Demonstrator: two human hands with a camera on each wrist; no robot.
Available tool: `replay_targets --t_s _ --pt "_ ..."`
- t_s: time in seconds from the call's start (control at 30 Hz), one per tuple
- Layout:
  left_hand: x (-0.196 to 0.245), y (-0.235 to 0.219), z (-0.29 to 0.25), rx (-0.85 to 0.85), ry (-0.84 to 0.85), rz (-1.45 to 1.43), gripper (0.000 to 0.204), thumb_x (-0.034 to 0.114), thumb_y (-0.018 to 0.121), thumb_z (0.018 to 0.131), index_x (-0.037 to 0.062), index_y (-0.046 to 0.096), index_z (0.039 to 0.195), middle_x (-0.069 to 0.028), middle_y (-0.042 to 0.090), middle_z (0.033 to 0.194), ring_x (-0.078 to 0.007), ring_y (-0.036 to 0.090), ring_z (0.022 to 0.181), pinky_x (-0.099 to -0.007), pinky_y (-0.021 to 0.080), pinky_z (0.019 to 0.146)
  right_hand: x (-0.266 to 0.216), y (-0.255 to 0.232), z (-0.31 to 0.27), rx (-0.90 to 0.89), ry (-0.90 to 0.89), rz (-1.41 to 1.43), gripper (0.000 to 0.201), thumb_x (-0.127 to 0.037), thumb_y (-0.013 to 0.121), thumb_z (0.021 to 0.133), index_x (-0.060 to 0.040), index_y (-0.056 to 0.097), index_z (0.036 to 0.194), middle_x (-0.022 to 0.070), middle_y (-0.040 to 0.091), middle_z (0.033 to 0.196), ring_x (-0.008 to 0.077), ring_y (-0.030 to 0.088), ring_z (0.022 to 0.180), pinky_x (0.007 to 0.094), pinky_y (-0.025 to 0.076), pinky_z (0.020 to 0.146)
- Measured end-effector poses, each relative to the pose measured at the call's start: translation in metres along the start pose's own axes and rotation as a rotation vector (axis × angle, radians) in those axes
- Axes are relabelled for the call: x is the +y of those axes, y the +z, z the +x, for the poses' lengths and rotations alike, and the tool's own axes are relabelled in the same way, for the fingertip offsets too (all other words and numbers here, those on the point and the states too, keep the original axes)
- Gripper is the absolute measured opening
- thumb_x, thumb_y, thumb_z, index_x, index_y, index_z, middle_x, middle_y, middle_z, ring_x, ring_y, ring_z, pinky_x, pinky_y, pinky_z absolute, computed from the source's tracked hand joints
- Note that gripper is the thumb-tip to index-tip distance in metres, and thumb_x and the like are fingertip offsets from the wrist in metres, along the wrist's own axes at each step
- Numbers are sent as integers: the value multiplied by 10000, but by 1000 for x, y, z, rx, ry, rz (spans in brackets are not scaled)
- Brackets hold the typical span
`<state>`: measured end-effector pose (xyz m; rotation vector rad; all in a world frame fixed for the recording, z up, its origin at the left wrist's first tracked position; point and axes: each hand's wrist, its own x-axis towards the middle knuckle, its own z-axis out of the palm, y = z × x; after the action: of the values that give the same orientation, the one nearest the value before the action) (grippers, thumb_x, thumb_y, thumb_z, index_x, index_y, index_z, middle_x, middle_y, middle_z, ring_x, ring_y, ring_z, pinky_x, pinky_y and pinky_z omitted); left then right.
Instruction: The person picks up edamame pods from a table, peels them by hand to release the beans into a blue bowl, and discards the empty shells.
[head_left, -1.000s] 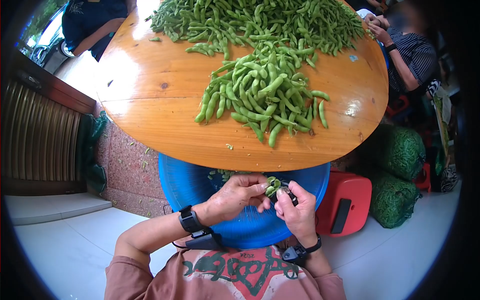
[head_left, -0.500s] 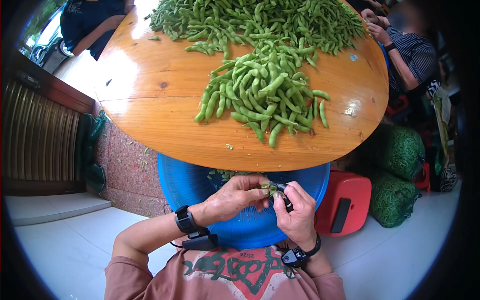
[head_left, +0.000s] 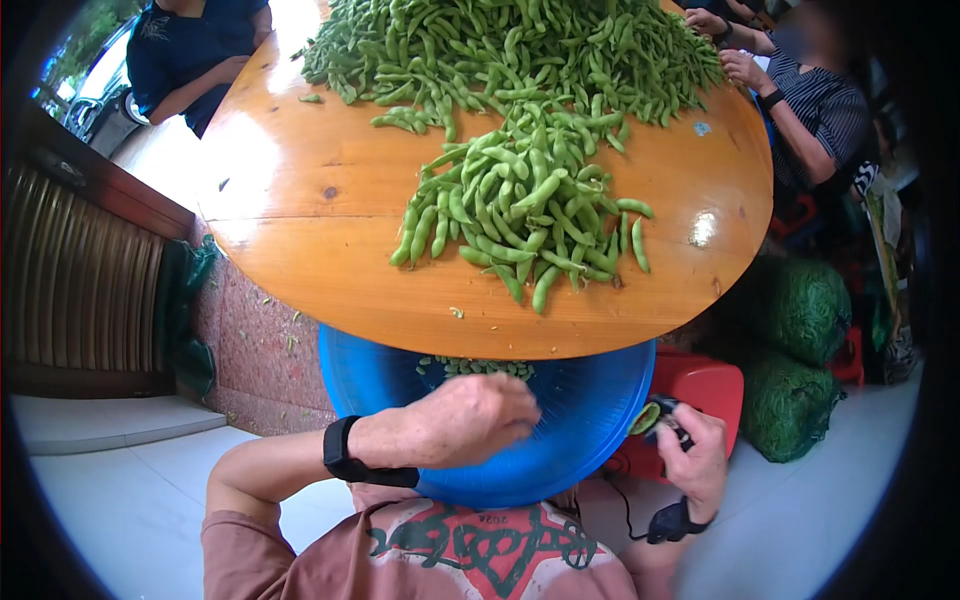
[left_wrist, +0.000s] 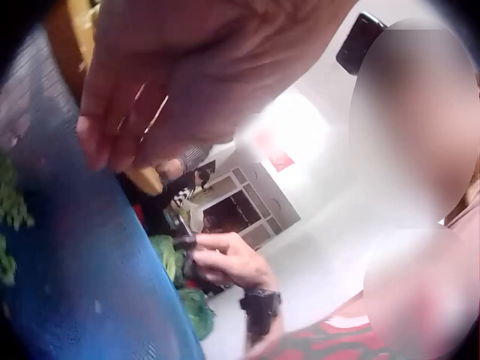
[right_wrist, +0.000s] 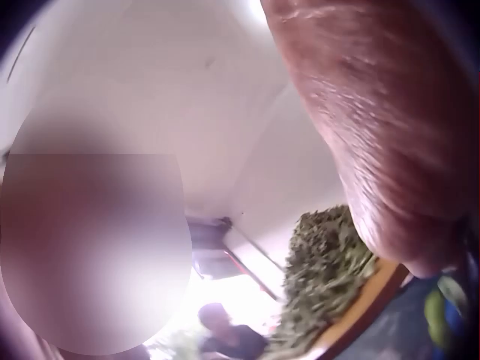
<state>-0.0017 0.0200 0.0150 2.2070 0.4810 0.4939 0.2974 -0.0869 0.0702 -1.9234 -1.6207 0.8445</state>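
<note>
In the head view, the left hand (head_left: 470,418) is over the blue basin (head_left: 345,375), blurred, with its fingers loosely bent. The left wrist view shows the same hand (left_wrist: 180,75) with nothing visible in its fingers. The right hand (head_left: 698,458), to the right of the basin's rim, pinches a green pod (head_left: 645,418) beside something black at its fingers. Part of the right hand (right_wrist: 382,127) fills the upper right of the right wrist view, near a green pod (right_wrist: 435,319). Shelled beans (head_left: 478,368) lie in the basin.
A wooden table (head_left: 290,260) bears a large heap of pods (head_left: 520,50) and a smaller pile (head_left: 515,200). Right of the basin are a red stool (head_left: 715,385) and filled green net sacks (head_left: 790,405). Two other people are at the table's far sides.
The hands were together over the basin at the pod. They have parted: the right hand moved right and outward with the pod, the left slightly lower. The head view has shifted slightly.
</note>
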Motion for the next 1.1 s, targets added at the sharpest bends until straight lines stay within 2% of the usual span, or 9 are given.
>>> replay_targets --t_s 0.1,0.23,0.47,0.57,0.63,0.7,0.8,0.97,1.1 --pt "16 -33 38 189 -182 174 173 138 658 895 -2 590 970 -147 599 943 -342 691 795 -433 589 692 15 -14 -5 161 61 -287 175 17 599 852 25 647 1020 160 660 720 278 666 625 371 501 585" --pt "4 -32 68 304 -280 470 244 124 670 879 4 537 1045 -156 543 907 -343 665 766 -455 552 594 6 -3 6 250 9 -148 171 17 593 867 32 657 1024 152 649 708 280 662 618 364 496 579" --pt "7 -34 62 166 -412 644 203 61 603 847 20 497 1015 -159 522 951 -350 664 725 -465 541 561 -33 42 34 87 -112 122 40 -22 618 878 12 604 863 162 599 686 285 606 572 362 475 557" --pt "9 -34 49 338 -304 606 181 29 599 858 22 517 1020 -155 518 941 -340 664 754 -452 542 582 -41 67 43 10 -110 254 78 -35 635 874 9 587 832 151 576 664 252 551 533 367 441 528" --pt "11 -37 41 445 -402 534 206 8 623 860 23 541 1048 -167 535 923 -349 648 773 -439 538 595 -48 80 48 -37 -73 415 86 -49 621 913 23 599 871 74 553 621 142 520 525 311 416 501" --pt "4 -41 32 571 -232 389 169 24 634 925 26 551 1072 -131 595 870 -268 652 693 -376 527 554 -67 80 51 -103 23 604 95 -60 604 942 30 603 911 32 534 633 96 502 543 276 400 494" --pt "13 -36 20 506 -561 -789 94 104 580 1025 23 558 1068 -34 629 793 -77 617 633 -223 490 511 -78 84 57 -205 146 930 122 -79 568 992 39 601 987 -25 502 668 39 472 567 219 371 486" --pt "17 -12 11 463 -524 -979 82 80 593 1014 18 559 1057 -43 636 785 -79 626 647 -206 490 521 -74 91 62 -304 198 1227 143 -100 549 1020 35 590 1045 -22 491 729 38 442 577 205 336 476" --pt "18 -8 9 514 -431 -574 88 53 663 966 -7 602 989 -47 654 795 -71 611 648 -223 479 535 -68 92 59 -329 188 1241 147 -99 549 1021 38 592 1055 -20 484 736 41 436 583 205 328 480"
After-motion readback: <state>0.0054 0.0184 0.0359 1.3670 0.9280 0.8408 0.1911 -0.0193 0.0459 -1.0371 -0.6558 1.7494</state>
